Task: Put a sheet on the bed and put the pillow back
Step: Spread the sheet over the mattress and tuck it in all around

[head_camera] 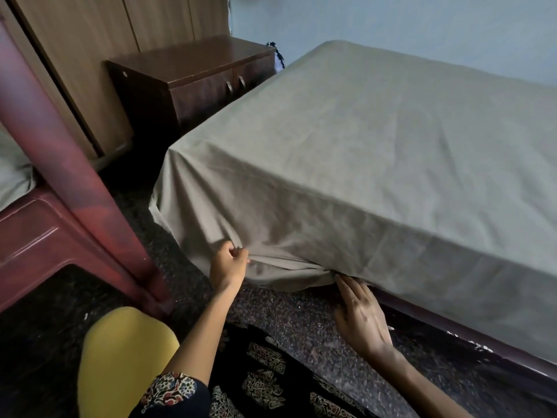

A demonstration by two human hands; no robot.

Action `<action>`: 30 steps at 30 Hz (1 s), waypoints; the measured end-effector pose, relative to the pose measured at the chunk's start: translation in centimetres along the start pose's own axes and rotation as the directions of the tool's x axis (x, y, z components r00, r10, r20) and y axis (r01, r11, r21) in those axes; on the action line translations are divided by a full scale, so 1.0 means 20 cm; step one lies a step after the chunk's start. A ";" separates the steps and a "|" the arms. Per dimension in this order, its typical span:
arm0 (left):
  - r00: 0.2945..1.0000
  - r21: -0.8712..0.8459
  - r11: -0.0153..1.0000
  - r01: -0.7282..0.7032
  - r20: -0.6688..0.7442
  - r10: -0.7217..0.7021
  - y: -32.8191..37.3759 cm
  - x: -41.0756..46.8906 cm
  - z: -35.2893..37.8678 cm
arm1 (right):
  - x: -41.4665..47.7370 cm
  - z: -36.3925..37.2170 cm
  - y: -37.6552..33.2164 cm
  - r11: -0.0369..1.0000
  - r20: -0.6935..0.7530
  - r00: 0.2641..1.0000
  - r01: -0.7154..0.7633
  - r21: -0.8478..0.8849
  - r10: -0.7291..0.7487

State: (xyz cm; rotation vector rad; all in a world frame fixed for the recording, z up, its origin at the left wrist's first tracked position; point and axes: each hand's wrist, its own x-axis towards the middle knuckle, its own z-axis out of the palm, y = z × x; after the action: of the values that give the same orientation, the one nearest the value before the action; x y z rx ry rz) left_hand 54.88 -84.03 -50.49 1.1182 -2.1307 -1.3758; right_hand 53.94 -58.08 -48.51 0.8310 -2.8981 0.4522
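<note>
- So, the olive-grey sheet [361, 152] is the biggest thing: matte, cottony, spread flat over the whole bed with faint creases, draped down the near side and bunched into folds at the near left corner.
- Under it, a strip of the bed's dark glossy frame [452, 336] shows along the bottom right.
- Light wood-grain wardrobe [90, 40] at the back left, with a dark brown cabinet [193, 73] with two small metal handles squeezed between it and the bed.
- Maroon plastic chair [39, 236] crowds the left side, its leg running diagonally down to the speckled floor [301, 315]. Some grey cloth [12, 167] sits on it; can't tell if that's the pillow.
- Right hand [360, 315]: palm down, fingers straight and together, tips at the sheet's hem by the frame, gripping nothing.
- Left hand [228, 262]: fingers curled, pinching a fold of the hanging sheet near the corner.
</note>
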 end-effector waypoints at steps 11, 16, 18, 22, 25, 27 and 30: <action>1.000 -0.113 0.993 0.017 0.016 -0.016 0.06 0.01 0.01 | 0.22 0.02 -0.18 0.957 0.172 0.943 -0.272 -0.102 0.286; 0.996 -0.142 0.987 0.070 0.058 -0.062 0.05 0.02 0.00 | 0.22 0.01 -0.14 0.976 0.343 0.914 -0.194 -0.097 0.216; 0.995 -0.165 0.983 0.082 0.072 -0.071 0.04 0.03 -0.01 | 0.25 -0.10 -0.12 0.981 0.502 0.849 -0.196 0.015 0.162; 0.995 -0.182 0.980 0.077 0.075 -0.064 0.03 0.05 -0.02 | 0.24 -0.25 -0.11 0.997 0.606 0.794 -0.075 0.029 0.042; 0.995 -0.236 0.967 0.091 0.072 -0.076 0.03 0.05 -0.01 | 0.20 -0.22 -0.12 0.994 0.519 0.853 -0.018 0.110 -0.042; 0.995 -0.247 0.964 0.097 0.061 -0.084 0.04 0.05 -0.01 | 0.20 -0.16 -0.13 0.989 0.412 0.907 0.030 0.144 -0.088; 0.997 -0.242 0.967 0.076 0.027 -0.072 0.06 0.05 -0.03 | 0.21 -0.09 -0.15 0.988 0.346 0.928 0.102 0.116 -0.137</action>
State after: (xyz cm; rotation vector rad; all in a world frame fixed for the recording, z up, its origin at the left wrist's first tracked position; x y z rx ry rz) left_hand 54.14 -84.88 -49.39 1.0990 -1.8851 -1.6355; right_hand 52.01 -62.10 -45.27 1.2127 -3.1405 0.4774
